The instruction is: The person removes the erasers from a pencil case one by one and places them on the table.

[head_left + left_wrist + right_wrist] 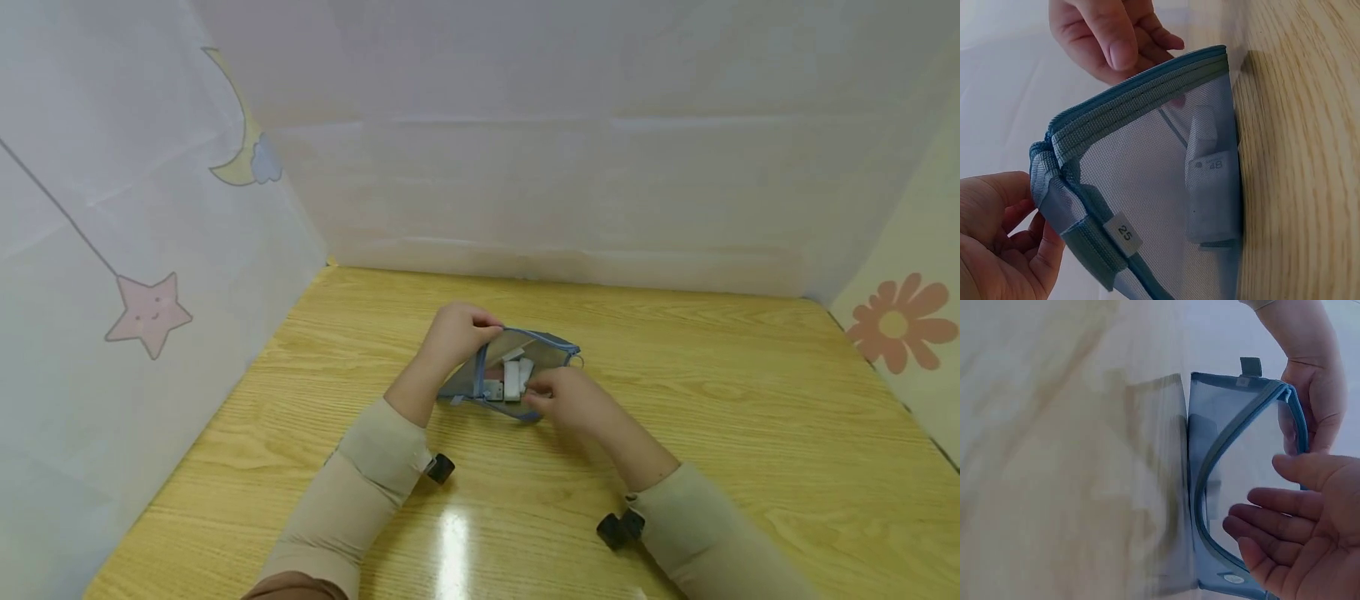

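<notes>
A blue-edged mesh zipper pouch [458, 382] lies on the table with its mouth spread. Inside it are several small white and grey pieces, among them a white block [512, 381]. Through the mesh, the left wrist view shows a pale block [1210, 200] marked 48. My left hand [452, 337] pinches the pouch's far rim between thumb and fingers. At the mouth's near right side is my right hand [566, 396], its fingertips just over the opening. In the right wrist view those fingers [1279, 525] are loosely extended and hold nothing.
The pouch sits mid-table on a wood-grain tabletop [750, 400]. A pale printed backdrop [562, 192] rises behind it and along both sides. Black wrist cameras [441, 468] hang beneath both forearms, close above the table.
</notes>
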The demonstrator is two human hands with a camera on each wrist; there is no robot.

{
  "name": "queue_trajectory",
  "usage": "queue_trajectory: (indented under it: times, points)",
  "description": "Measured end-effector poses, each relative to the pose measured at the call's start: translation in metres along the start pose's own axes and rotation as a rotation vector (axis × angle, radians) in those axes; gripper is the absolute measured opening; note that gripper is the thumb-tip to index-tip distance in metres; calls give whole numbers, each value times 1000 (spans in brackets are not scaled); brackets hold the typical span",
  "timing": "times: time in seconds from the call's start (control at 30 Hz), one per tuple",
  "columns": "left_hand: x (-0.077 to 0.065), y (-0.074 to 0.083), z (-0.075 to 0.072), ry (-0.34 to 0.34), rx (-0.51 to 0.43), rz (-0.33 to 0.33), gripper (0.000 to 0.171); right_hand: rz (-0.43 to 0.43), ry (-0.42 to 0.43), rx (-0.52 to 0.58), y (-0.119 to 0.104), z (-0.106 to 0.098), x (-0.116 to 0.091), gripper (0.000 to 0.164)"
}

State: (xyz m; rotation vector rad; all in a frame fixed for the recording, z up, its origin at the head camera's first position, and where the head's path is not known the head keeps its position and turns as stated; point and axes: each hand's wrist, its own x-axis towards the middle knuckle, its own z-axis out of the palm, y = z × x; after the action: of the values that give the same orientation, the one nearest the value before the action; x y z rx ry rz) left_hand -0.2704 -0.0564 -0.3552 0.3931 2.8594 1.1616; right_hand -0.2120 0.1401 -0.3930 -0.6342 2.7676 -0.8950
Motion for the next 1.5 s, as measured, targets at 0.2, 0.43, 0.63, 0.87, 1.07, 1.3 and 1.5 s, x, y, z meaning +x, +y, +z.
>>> queue_trajectory:
  times: [0.2,0.43,0.63,0.87,1.07,1.3,1.5]
  points:
    - [-1,1,0,-8,11,12,18,61,86,68,1,6,9,28]
    - [0,3,1,-20,14,6,17,146,177,158,0,14,15,28]
    - [-1,4,1,-14,6,10,15,173,227,169,2,23,19,21]
    - [-1,4,0,-19,14,10,13,201,222,83,5,35,26,36]
    - [-1,3,0,-22,8,19,13,216,208,42,6,37,26,39]
    - [0,2,1,-25,10,27,13,230,196,36,5,36,26,39]
    - [1,1,2,-27,7,25,13,218,205,37,7,35,29,33]
